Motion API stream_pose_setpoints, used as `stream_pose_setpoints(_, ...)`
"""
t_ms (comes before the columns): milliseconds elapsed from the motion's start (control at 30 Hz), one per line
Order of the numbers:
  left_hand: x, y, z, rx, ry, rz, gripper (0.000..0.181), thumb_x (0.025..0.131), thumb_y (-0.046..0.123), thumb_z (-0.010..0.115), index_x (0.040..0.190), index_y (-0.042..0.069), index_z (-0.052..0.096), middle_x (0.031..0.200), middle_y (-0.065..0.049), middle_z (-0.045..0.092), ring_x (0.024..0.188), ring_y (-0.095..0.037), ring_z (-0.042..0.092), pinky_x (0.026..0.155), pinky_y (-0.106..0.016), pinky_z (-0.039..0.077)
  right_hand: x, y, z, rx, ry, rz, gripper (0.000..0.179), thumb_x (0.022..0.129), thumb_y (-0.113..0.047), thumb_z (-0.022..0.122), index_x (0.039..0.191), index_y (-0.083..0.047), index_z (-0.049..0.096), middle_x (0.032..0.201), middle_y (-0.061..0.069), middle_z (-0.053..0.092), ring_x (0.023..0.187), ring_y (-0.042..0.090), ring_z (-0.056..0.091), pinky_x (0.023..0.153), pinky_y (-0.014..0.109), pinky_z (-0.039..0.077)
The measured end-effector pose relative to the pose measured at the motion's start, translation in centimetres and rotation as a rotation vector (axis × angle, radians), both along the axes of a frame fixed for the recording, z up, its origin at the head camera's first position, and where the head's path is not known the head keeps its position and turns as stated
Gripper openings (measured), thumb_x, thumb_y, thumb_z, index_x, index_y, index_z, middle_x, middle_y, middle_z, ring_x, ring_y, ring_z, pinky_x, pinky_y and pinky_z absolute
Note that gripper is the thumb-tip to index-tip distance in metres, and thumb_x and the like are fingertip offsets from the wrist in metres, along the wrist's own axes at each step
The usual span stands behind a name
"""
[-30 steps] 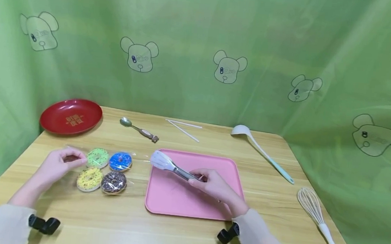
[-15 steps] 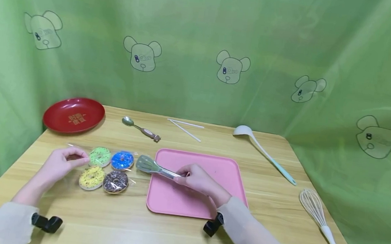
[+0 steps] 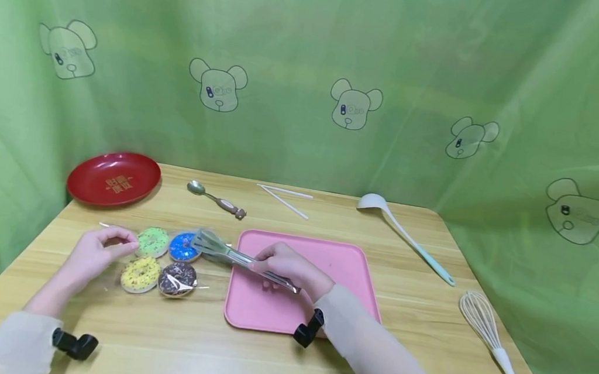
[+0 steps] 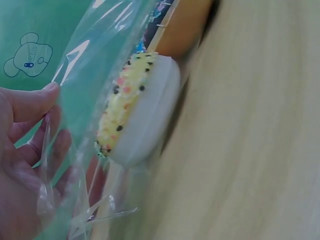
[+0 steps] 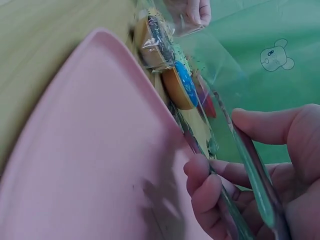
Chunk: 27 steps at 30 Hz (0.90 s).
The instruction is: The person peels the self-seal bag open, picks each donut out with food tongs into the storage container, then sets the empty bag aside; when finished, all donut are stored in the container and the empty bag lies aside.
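My left hand (image 3: 94,254) pinches the edge of a clear plastic bag (image 4: 82,70) and lifts it. Green (image 3: 151,240), blue (image 3: 181,248), yellow (image 3: 139,274) and chocolate (image 3: 178,277) toy donuts lie by the bag, plastic over them. In the left wrist view the yellow donut stands out close beside the film. My right hand (image 3: 285,266) grips metal tongs (image 3: 236,256) between thumb and fingers. The tong arms are spread apart. Their pale slotted tips reach the right side of the blue donut, one overlapping it in the head view.
A pink tray (image 3: 322,306) lies beneath my right hand. Farther back are a red plate (image 3: 91,179), a spoon (image 3: 219,200), white straws (image 3: 285,192) and a ladle (image 3: 406,236). A whisk (image 3: 493,337) lies at the right edge. Green curtain (image 3: 282,138) surrounds the table.
My right hand has carried the tongs left, from over the tray to the blue donut, and their arms have spread. The left hand stays pinching the plastic bag.
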State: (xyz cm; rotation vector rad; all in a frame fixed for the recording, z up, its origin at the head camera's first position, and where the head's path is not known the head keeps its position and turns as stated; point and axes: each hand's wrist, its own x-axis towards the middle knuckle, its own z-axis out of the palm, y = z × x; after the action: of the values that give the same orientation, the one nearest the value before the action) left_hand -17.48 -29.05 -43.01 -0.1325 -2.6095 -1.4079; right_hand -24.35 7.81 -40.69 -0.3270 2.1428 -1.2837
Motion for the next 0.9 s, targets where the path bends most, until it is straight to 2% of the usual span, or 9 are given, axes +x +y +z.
stream_pose_setpoints(67,0.0,0.1,-0.1,-0.002,0.015,0.004,0.027,0.089,0.023,0.065,0.103,0.000,0.063,0.108,-0.015,0.062,0.090,0.005,0.051,0.082,-0.022,0.042,-0.1,-0.3,-0.1,-0.024,-0.039,0.008,0.026,0.084,-0.019,0.068,0.104,-0.002,0.066,0.080,0.024,0.064,0.054,0.022,0.058,0.046,0.030,0.050)
stream_pose_setpoints(167,-0.2,0.2,-0.4,0.010,0.018,-0.004,0.025,0.089,0.023,0.064,0.101,0.000,0.062,0.109,-0.018,0.061,0.091,0.007,0.048,0.090,-0.039,0.041,-0.2,-0.8,-0.3,-0.067,-0.086,0.011,0.027,0.085,-0.017,0.066,0.108,-0.002,0.064,0.084,0.024,0.064,0.053,0.021,0.058,0.045,0.029,0.048)
stream_pose_setpoints(300,-0.3,0.2,-0.6,0.028,0.007,-0.019,0.024,0.089,0.022,0.064,0.100,0.000,0.061,0.108,-0.019,0.061,0.092,0.007,0.047,0.092,-0.057,0.035,-0.2,-1.4,-0.8,-0.124,-0.091,0.002,0.031,0.086,-0.016,0.066,0.113,-0.002,0.062,0.087,0.022,0.063,0.052,0.020,0.056,0.042,0.027,0.046)
stream_pose_setpoints(467,-0.3,0.1,-0.6,0.016,0.000,-0.028,0.024,0.089,0.021,0.064,0.100,0.000,0.061,0.110,-0.020,0.060,0.102,-0.011,0.049,0.092,-0.062,0.033,-0.2,-2.0,-1.2,-0.149,-0.077,-0.009,0.033,0.085,-0.015,0.066,0.116,-0.004,0.061,0.089,0.021,0.064,0.052,0.020,0.056,0.041,0.027,0.046)
stream_pose_setpoints(600,-0.3,0.1,-0.7,0.009,0.002,-0.023,0.021,0.089,0.019,0.064,0.099,0.001,0.061,0.110,-0.020,0.060,0.107,-0.018,0.048,0.093,-0.064,0.031,-0.3,-2.2,-1.3,-0.173,-0.096,-0.022,0.036,0.084,-0.013,0.067,0.118,-0.005,0.061,0.093,0.019,0.064,0.051,0.020,0.056,0.040,0.026,0.045)
stream_pose_setpoints(700,-0.4,0.0,-1.0,0.006,0.008,-0.017,0.019,0.089,0.019,0.064,0.097,0.003,0.061,0.110,-0.019,0.060,0.104,-0.009,0.047,0.093,-0.064,0.031,-0.3,-2.4,-1.3,-0.173,-0.112,-0.041,0.037,0.083,-0.012,0.067,0.118,-0.004,0.060,0.090,0.019,0.065,0.051,0.019,0.056,0.040,0.026,0.045)
stream_pose_setpoints(767,-0.4,-0.1,-1.0,0.007,0.011,-0.020,0.020,0.089,0.020,0.064,0.097,0.001,0.061,0.110,-0.021,0.060,0.108,-0.019,0.048,0.093,-0.064,0.031,-0.3,-2.5,-1.4,-0.173,-0.116,-0.055,0.035,0.083,-0.010,0.067,0.117,-0.003,0.061,0.086,0.020,0.065,0.050,0.019,0.056,0.040,0.026,0.045)
stream_pose_setpoints(833,-0.4,-0.1,-0.9,0.004,0.012,-0.019,0.020,0.089,0.020,0.064,0.097,0.002,0.061,0.110,-0.021,0.060,0.108,-0.022,0.049,0.093,-0.064,0.031,-0.3,-2.7,-1.5,-0.168,-0.113,-0.068,0.034,0.083,-0.009,0.067,0.115,-0.002,0.062,0.082,0.021,0.065,0.049,0.018,0.056,0.040,0.025,0.045)
stream_pose_setpoints(900,-0.4,-0.1,-0.8,0.004,0.010,-0.021,0.020,0.089,0.019,0.063,0.097,0.001,0.060,0.110,-0.022,0.059,0.111,-0.034,0.047,0.092,-0.065,0.030,-0.3,-2.7,-1.6,-0.170,-0.108,-0.075,0.032,0.082,-0.008,0.068,0.113,-0.002,0.063,0.081,0.021,0.065,0.048,0.018,0.056,0.040,0.025,0.046)
